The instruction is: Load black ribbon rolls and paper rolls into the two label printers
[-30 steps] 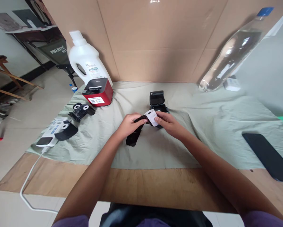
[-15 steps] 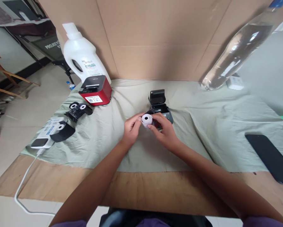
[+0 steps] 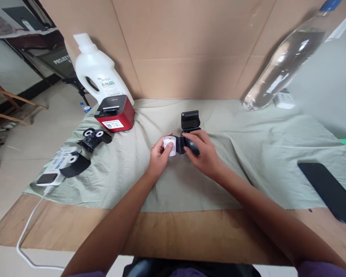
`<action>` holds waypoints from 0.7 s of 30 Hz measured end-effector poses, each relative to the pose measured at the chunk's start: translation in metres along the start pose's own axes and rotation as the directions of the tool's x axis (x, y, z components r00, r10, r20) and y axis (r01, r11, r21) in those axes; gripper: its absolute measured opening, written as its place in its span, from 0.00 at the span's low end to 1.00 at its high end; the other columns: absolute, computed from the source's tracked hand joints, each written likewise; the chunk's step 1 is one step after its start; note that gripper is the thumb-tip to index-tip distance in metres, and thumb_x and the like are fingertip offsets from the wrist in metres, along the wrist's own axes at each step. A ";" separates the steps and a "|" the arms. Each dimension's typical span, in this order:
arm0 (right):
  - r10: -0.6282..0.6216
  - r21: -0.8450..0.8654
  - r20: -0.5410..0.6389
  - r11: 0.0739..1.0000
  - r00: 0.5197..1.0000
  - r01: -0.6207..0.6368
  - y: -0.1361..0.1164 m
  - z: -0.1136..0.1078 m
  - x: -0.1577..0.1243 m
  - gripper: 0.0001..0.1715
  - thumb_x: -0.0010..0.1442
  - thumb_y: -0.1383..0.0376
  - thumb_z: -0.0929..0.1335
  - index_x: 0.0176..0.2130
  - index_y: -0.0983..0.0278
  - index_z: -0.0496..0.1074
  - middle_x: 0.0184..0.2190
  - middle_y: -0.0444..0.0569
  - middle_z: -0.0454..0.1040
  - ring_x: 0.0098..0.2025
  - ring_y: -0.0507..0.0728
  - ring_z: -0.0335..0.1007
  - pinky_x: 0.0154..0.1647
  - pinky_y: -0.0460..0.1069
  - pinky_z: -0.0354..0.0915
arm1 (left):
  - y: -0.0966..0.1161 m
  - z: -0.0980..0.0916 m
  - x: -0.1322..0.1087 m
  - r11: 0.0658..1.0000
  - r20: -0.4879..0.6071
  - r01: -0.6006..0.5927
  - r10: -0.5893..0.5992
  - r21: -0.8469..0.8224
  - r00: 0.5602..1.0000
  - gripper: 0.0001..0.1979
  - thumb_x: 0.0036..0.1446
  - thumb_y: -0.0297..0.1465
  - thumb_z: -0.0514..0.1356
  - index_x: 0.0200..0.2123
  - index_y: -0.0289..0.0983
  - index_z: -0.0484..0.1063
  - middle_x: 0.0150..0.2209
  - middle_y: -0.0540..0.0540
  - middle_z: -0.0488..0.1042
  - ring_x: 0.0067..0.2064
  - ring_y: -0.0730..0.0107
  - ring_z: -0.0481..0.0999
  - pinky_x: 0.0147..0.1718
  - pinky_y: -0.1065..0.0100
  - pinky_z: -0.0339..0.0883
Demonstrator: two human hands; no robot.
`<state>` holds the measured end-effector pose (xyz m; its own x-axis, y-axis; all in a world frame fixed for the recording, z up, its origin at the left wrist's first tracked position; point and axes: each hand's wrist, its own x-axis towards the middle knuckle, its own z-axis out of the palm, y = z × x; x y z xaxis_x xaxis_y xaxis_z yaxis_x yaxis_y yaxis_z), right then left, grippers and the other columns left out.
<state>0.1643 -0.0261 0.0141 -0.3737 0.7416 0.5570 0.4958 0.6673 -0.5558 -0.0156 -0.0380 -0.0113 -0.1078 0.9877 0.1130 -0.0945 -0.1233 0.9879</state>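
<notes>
My left hand grips a small white paper roll, thumb across its front, with the roll now side-on. From the roll a short dark strip runs rightward to the fingertips of my right hand, which pinch its far end. Behind that hand, a small black portable printer stands on the cloth with its lid raised. My right fingers hide most of the printer's body and the inside of its compartment.
To the left are a red and black printer, a white detergent bottle, black rolls and a white cabled device. A large water bottle leans at back right; a phone lies right. Cardboard walls the back.
The paper roll has turned from end-on to side-on and shifted slightly left in my left hand. My right hand has left the roll, drawing the dark strip out to the right.
</notes>
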 end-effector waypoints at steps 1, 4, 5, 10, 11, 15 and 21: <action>-0.010 -0.032 0.000 0.999 1.000 0.010 0.001 -0.004 0.003 0.24 0.63 0.66 0.67 0.58 0.61 0.69 0.53 0.58 0.72 0.56 0.65 0.65 0.55 0.61 0.63 | 0.001 0.001 -0.001 1.000 0.024 0.017 -0.017 -0.017 1.000 0.29 0.55 0.47 0.64 0.57 0.41 0.70 0.33 0.50 0.76 0.30 0.71 0.74 0.29 0.70 0.67; 0.020 0.029 0.128 0.999 0.992 -0.024 0.001 -0.015 0.009 0.21 0.61 0.62 0.69 0.54 0.60 0.70 0.49 0.54 0.75 0.55 0.65 0.65 0.56 0.63 0.60 | 0.003 0.003 -0.006 0.998 0.108 0.060 -0.057 -0.020 0.992 0.25 0.57 0.48 0.63 0.54 0.44 0.68 0.24 0.54 0.70 0.21 0.74 0.68 0.20 0.72 0.60; 0.054 0.087 0.185 0.994 0.981 -0.071 0.001 -0.017 0.011 0.17 0.61 0.61 0.69 0.51 0.60 0.72 0.43 0.52 0.76 0.50 0.63 0.68 0.53 0.61 0.62 | 0.002 0.004 -0.007 0.998 0.116 0.066 -0.064 -0.012 0.991 0.22 0.57 0.48 0.63 0.50 0.44 0.70 0.22 0.55 0.67 0.19 0.75 0.65 0.19 0.72 0.57; 0.129 0.212 0.259 0.959 0.957 -0.186 -0.004 -0.017 0.012 0.08 0.61 0.61 0.68 0.34 0.63 0.71 0.37 0.50 0.71 0.41 0.58 0.68 0.44 0.54 0.64 | -0.002 0.003 -0.006 0.999 -0.057 0.021 -0.023 -0.027 0.998 0.19 0.59 0.52 0.57 0.34 0.41 0.70 0.21 0.54 0.61 0.19 0.75 0.58 0.18 0.71 0.51; 0.122 0.206 0.235 0.963 0.964 -0.172 -0.006 -0.016 0.012 0.07 0.60 0.61 0.69 0.32 0.63 0.71 0.40 0.51 0.70 0.43 0.58 0.68 0.45 0.55 0.64 | -0.002 0.003 -0.005 1.000 -0.089 -0.006 0.004 -0.020 0.996 0.21 0.60 0.52 0.55 0.32 0.41 0.70 0.21 0.53 0.63 0.21 0.74 0.60 0.20 0.71 0.53; 0.214 0.286 0.334 0.905 0.918 -0.316 -0.013 -0.017 0.012 0.11 0.61 0.60 0.66 0.30 0.63 0.68 0.30 0.46 0.69 0.33 0.54 0.65 0.34 0.50 0.61 | -0.004 0.001 -0.003 0.988 -0.092 -0.153 0.152 -0.005 0.984 0.23 0.63 0.50 0.52 0.31 0.38 0.73 0.34 0.47 0.75 0.34 0.68 0.72 0.33 0.69 0.64; 0.399 0.390 0.499 0.689 0.769 -0.610 -0.024 -0.023 0.013 0.16 0.60 0.54 0.68 0.30 0.63 0.66 0.22 0.40 0.65 0.24 0.49 0.59 0.25 0.46 0.53 | -0.007 -0.006 0.001 0.951 -0.186 -0.296 0.275 -0.094 0.943 0.27 0.62 0.54 0.50 0.32 0.36 0.75 0.28 0.45 0.75 0.31 0.67 0.73 0.30 0.68 0.64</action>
<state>0.1655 -0.0341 0.0496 -0.4806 0.8711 -0.1009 0.2639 0.0339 -0.9639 -0.0214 -0.0370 -0.0186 -0.3122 0.8798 0.3584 -0.1509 -0.4183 0.8957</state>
